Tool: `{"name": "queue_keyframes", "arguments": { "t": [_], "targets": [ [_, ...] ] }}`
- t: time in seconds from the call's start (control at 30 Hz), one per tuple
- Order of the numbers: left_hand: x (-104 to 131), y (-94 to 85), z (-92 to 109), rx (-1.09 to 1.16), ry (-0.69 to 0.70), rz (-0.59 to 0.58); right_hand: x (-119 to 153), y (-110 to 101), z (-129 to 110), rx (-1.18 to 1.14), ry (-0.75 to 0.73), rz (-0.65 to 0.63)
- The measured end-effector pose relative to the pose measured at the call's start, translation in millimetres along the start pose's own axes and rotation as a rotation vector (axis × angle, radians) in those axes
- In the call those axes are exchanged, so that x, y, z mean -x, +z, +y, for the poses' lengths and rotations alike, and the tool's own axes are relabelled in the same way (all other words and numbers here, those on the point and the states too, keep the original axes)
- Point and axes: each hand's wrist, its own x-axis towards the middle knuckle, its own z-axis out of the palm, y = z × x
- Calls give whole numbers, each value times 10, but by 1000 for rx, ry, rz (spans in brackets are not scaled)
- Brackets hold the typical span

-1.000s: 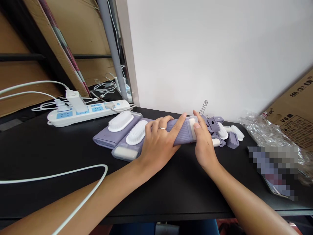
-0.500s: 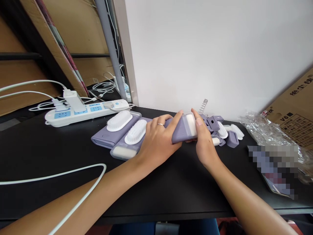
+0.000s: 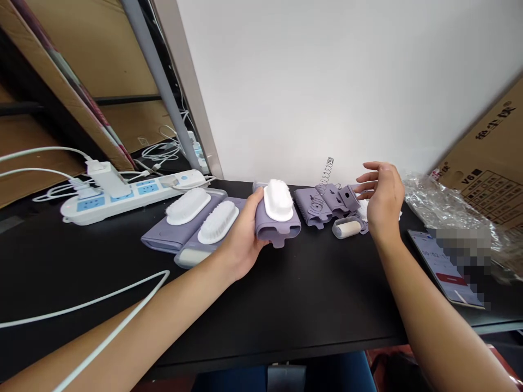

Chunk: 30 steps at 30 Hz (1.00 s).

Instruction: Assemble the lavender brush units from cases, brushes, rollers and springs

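My left hand [image 3: 244, 239] grips a purple cleaning brush [image 3: 278, 226] with a white bristle pad on top. An open, notched end of its purple body faces me. My right hand [image 3: 383, 201] is raised above the loose parts at the right, fingers spread and holding nothing. Beneath and beside it lie purple housings [image 3: 309, 204], a clear part with a cream roller [image 3: 347, 228], and a small purple cap piece [image 3: 349, 197], partly hidden by the fingers. Left of my left hand, two similar brushes [image 3: 163, 239] lie side by side, bristles up.
Behind them stands a white power strip [image 3: 171, 184] with plugs and cables. A white cable [image 3: 122, 291] crosses my left forearm. On the right are a phone [image 3: 445, 272], crumpled clear plastic [image 3: 425, 201] and a cardboard box [image 3: 486, 163]. A thin metal spring [image 3: 327, 171] rises by the wall.
My right hand has let go of the brush and moved right, over the parts. The brush has turned in my left hand, so its bristle pad now faces up.
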Motion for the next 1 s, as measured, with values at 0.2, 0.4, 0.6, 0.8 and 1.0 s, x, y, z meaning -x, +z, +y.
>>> {"name": "queue_keyframes", "arguments": {
  "t": [0.2,0.4,0.6,0.8,1.0],
  "targets": [
    [10,33,21,-76,-55,26,-36,15,151,378,42,-322],
    [-45,-38,-30,-106,-82,62,-214,-159,224,585,51,-216],
    [-85,-108,-125,-240,-54,9,-432,-409,402,839,233,-199],
    [-134,-120,-121,-389,-22,76,-548,-595,623,963,323,-215],
    [-147,-104,-79,-560,31,160,-683,-772,804,1049,393,-180]
  ]
}}
